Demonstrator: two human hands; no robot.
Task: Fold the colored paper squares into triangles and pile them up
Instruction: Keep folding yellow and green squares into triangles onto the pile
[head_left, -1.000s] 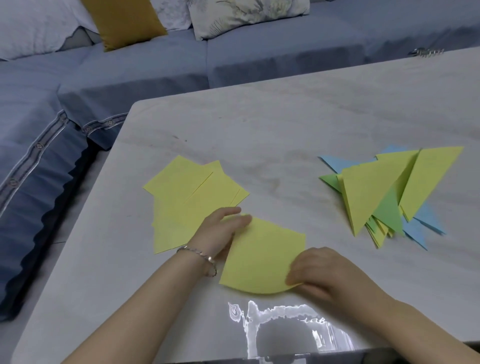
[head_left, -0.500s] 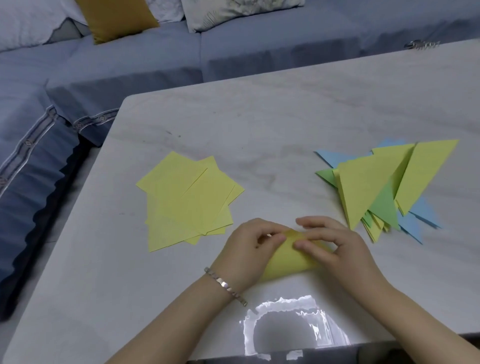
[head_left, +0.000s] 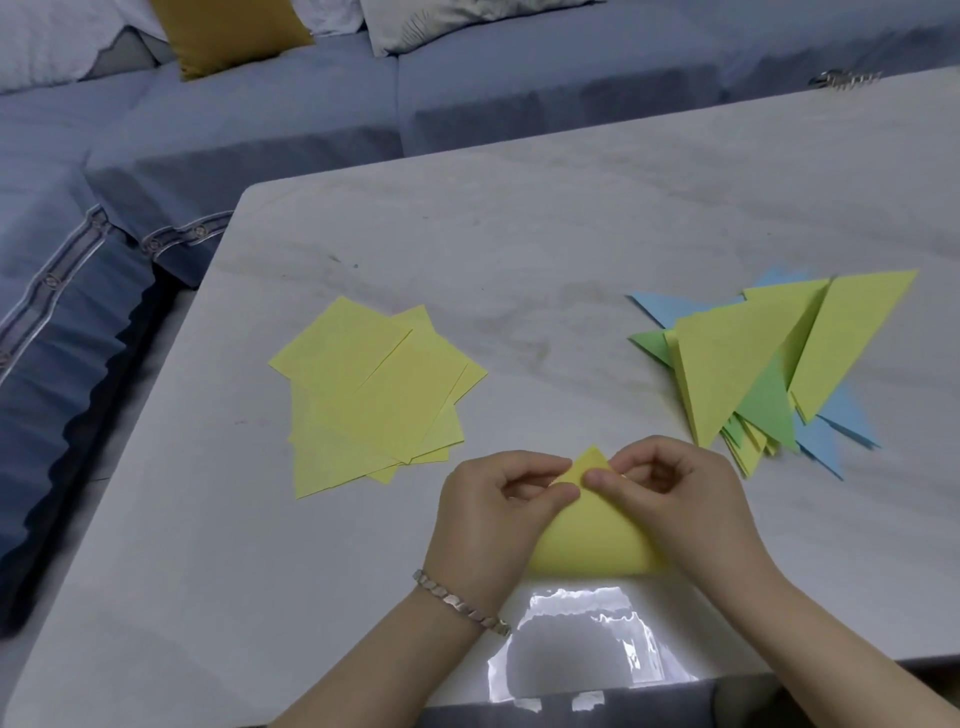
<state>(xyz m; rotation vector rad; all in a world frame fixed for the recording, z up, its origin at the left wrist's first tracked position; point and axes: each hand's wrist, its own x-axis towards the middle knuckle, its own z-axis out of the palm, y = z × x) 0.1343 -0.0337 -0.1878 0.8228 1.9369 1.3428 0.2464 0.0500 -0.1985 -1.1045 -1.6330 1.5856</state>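
Since a moment ago, your yellow paper square (head_left: 597, 535) has folded into a triangle; your left hand (head_left: 493, 514) and right hand (head_left: 680, 499) pinch its top corner on the pale tabletop (head_left: 519, 234).

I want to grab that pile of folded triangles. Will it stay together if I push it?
Probably not. The pile of triangles is loose and fanned out, with corners pointing different ways, so a push would likely slide the sheets apart. It is thin paper on a smooth table, so it should feel light and slippery.
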